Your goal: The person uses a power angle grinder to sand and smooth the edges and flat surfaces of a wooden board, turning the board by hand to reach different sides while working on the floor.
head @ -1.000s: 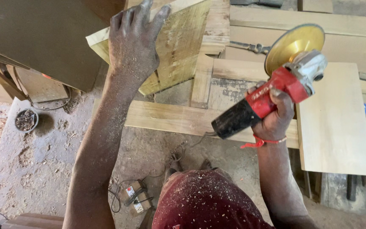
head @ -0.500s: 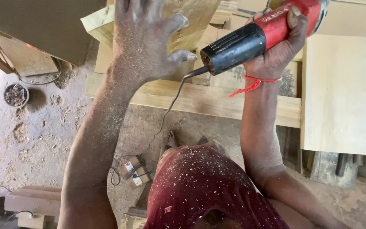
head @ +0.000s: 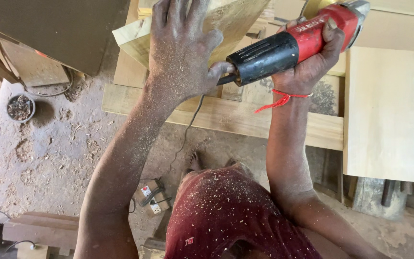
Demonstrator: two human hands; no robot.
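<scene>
My left hand point(head: 183, 50), dusted with sawdust, presses flat with spread fingers on a tilted wooden board point(head: 226, 21) at the top of the view. My right hand point(head: 312, 60), a red string at its wrist, grips a red and black angle grinder point(head: 293, 43). The grinder's black rear end points toward my left thumb, and its cord point(head: 188, 129) hangs down from there. Its yellow disc is mostly cut off by the top edge.
A wooden workbench frame point(head: 245, 120) runs across the middle. A pale flat board point(head: 384, 110) lies on it at the right. On the dusty floor sit a power strip point(head: 152, 196), a small tin of scraps point(head: 20, 108) and a wooden block point(head: 39, 230).
The grinder swung from disc-up at the right to lying across the board near my left hand. My left hand stayed on the board while the view shifted down.
</scene>
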